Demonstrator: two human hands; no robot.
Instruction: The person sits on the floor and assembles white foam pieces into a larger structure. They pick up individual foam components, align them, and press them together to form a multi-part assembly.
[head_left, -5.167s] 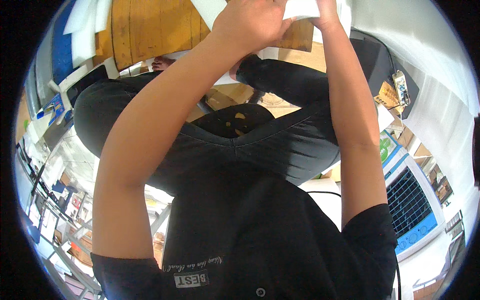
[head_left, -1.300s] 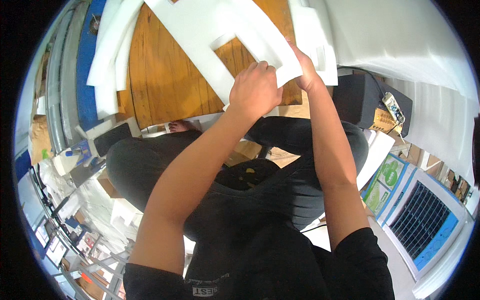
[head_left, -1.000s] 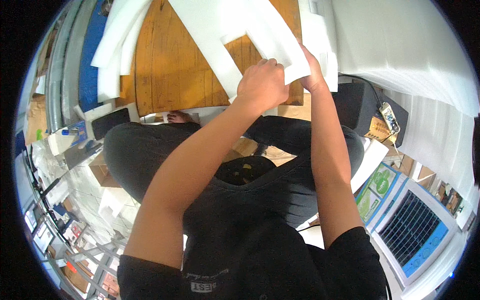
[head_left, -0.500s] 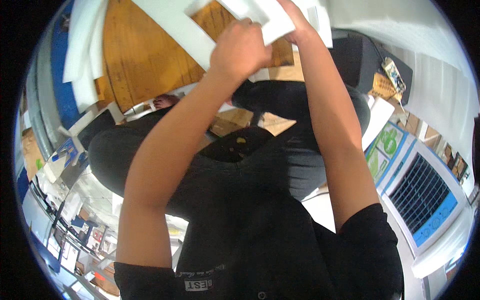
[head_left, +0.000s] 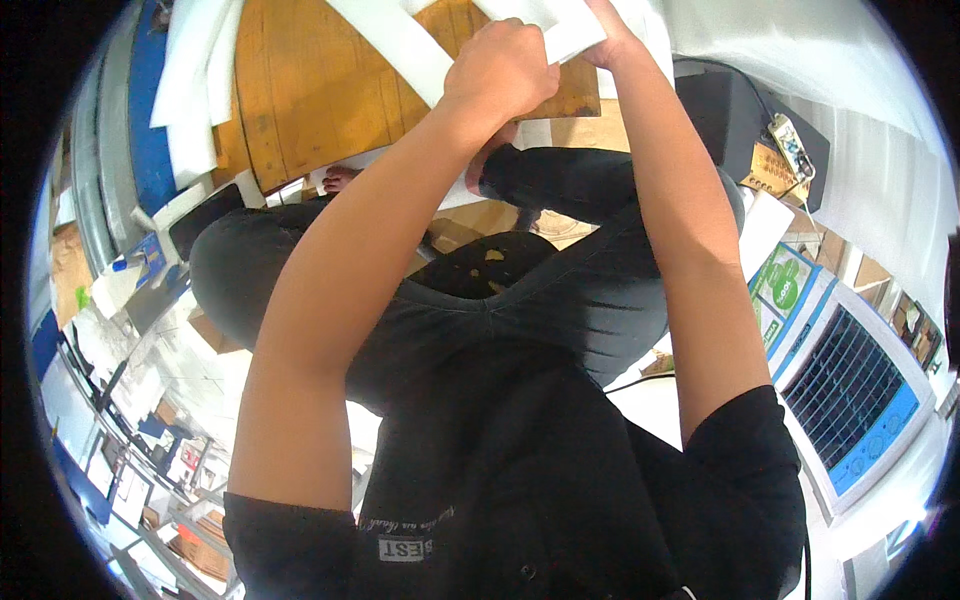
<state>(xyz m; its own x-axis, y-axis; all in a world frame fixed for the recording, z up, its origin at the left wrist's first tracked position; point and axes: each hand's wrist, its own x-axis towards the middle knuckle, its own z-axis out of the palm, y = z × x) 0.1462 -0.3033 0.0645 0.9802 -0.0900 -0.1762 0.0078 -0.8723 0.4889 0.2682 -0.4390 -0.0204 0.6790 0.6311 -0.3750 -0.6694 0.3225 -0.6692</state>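
Observation:
Over the far edge of a brown wooden board (head_left: 310,100), both arms reach out toward a white strip of what looks like foam sheet (head_left: 575,35). My left hand (head_left: 503,68) is closed, fingers curled under at the strip's left end. At its right end, my right hand (head_left: 615,42) grips the edge, though its fingertips are partly hidden behind the white material. Another long white strip (head_left: 395,45) lies slantwise across the board beside my left hand. More white sheets (head_left: 190,90) hang over the board's left side.
My black-trousered legs (head_left: 570,185) are bent beneath the board. A black box-like object (head_left: 710,120) stands at right, with a power strip (head_left: 790,145) nearby. A boxed appliance with a dark grille (head_left: 845,385) is farther right. Blue and grey tubes (head_left: 120,130) run along the left.
The whole view has shifted slightly, with the board appearing a little higher and farther right. Both hands keep hold of the white strip, which shows narrower between them now.

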